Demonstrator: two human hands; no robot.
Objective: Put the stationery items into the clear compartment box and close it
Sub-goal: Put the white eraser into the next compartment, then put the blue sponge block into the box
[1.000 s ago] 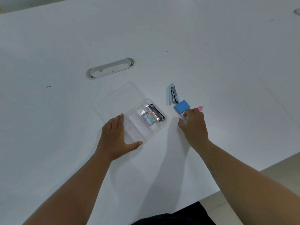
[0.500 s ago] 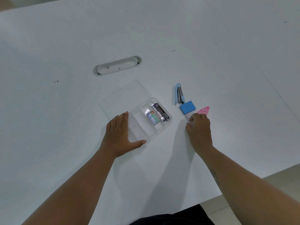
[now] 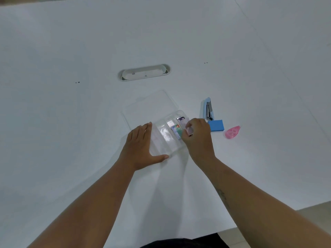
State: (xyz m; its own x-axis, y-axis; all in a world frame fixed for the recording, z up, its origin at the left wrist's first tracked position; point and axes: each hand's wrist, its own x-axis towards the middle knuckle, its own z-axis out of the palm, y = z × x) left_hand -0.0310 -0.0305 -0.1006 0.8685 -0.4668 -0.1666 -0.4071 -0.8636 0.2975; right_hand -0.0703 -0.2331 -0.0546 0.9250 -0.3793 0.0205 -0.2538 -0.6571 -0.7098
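The compartment box (image 3: 162,138) is clear, glossy plastic, and its open lid (image 3: 150,106) looks the same. The table (image 3: 71,122) is white, smooth and matt. The stapler (image 3: 207,109) has a light blue plastic body with bare metal inside. The pink tape dispenser (image 3: 232,131) is translucent plastic.

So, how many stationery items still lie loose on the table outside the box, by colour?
Blue: 2, the stapler and the blue pad
Pink: 1, the pink tape dispenser
Total: 3 outside the clear box
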